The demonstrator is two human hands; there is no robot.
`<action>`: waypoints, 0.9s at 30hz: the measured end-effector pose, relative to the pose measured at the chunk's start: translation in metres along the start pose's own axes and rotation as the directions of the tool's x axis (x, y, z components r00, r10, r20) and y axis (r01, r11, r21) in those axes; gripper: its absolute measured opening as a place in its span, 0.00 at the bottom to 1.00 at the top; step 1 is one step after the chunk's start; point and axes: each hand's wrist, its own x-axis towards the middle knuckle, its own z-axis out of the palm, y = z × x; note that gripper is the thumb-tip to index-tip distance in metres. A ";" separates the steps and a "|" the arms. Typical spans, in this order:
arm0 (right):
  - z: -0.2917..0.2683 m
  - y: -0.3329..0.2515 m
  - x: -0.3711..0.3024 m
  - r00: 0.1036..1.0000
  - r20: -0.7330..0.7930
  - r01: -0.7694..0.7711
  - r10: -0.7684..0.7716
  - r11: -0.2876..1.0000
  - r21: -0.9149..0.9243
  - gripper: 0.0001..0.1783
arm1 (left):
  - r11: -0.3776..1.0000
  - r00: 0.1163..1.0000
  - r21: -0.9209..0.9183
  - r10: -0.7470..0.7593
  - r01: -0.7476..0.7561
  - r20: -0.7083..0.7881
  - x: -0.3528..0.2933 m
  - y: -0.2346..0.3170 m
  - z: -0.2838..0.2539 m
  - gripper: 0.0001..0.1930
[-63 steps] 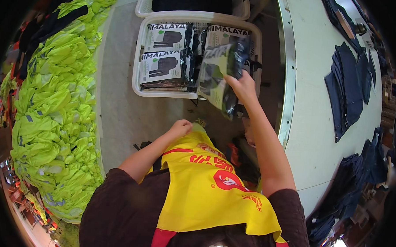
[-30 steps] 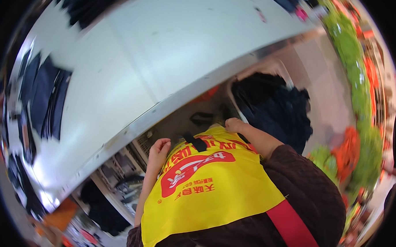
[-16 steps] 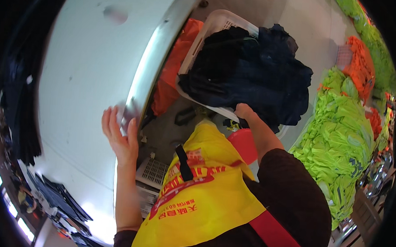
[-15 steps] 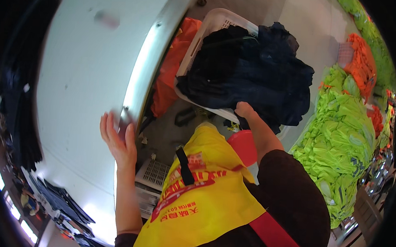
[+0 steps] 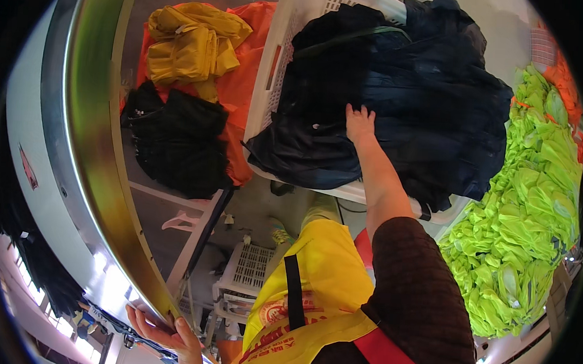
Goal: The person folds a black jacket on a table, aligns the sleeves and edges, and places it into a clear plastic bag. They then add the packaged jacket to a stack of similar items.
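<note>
My right hand (image 5: pixel 360 123) lies palm down on a heap of dark navy garments (image 5: pixel 424 116), its fingers somewhat spread. The garments fill a white plastic basket (image 5: pixel 280 58) and hang over its near and right sides. At the lower left, my left hand (image 5: pixel 168 333) is at the metal edge of the white table (image 5: pixel 37 112). Its fingers are stretched out over the edge, with the thumb on the near side; part of the palm is hidden.
Folded yellow garments (image 5: pixel 193 44) and black cloth (image 5: pixel 176 138) lie beneath the table edge, by an orange sheet (image 5: pixel 243 102). A grey slatted crate (image 5: pixel 252 265) stands near my legs. Along the right rises a large pile of lime-green garments (image 5: pixel 516 244), with orange cloth (image 5: pixel 563 77) behind.
The view has swung so the table sits farther left and the basket appears larger. My right hand has moved from the heap's near edge onto its middle, fingers now spread. My left hand remains by the table edge.
</note>
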 end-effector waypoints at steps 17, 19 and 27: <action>-0.299 0.027 -0.342 0.943 -0.143 0.299 -0.301 0.573 0.763 0.20 | 0.918 0.951 -0.294 0.199 -0.266 -0.238 -0.001 0.005 -0.021 0.14; -0.316 0.015 -0.378 0.926 -0.235 0.368 -0.294 0.574 0.731 0.18 | 0.827 0.966 -0.500 0.208 -0.259 -0.155 -0.011 0.013 -0.031 0.02; -0.362 -0.091 -0.537 0.750 -0.429 0.611 -0.503 0.280 0.740 0.16 | -0.058 0.402 -0.413 0.387 0.909 0.830 -0.077 0.096 -0.059 0.35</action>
